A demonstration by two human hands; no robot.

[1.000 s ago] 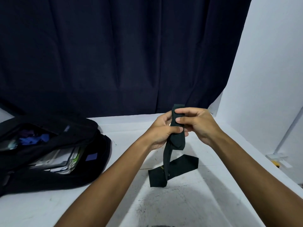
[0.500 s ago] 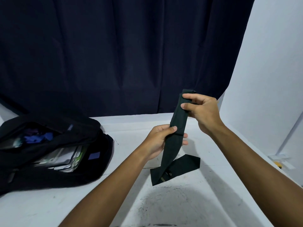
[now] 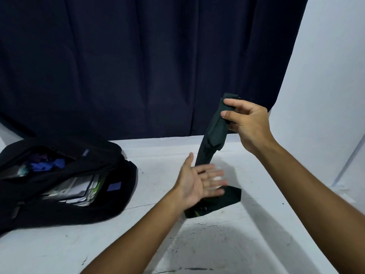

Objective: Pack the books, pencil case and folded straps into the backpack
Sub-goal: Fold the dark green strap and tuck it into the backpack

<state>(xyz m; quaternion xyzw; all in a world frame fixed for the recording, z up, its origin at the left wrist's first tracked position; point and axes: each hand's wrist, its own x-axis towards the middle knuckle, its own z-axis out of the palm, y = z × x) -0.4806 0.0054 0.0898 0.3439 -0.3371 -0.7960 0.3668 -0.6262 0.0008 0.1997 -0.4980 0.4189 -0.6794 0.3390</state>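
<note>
A dark green strap (image 3: 214, 133) hangs upright above the white table, its lower end lying flat on the surface. My right hand (image 3: 246, 123) pinches the strap's top end between thumb and fingers. Lower down, my left hand (image 3: 197, 183) is spread palm up, blurred, in front of the strap's lower part and holding nothing. At the left lies the black backpack (image 3: 65, 196), unzipped, with books and papers (image 3: 79, 190) showing in its front opening and blue items (image 3: 47, 165) in the upper pocket.
A dark curtain (image 3: 138, 66) hangs behind the white table (image 3: 217, 244). A white wall (image 3: 325, 95) rises on the right side. A raised white ledge runs along the table's back.
My right hand has lifted the strap's top end higher and to the right. My left hand has let go of the strap and dropped lower with its fingers spread.
</note>
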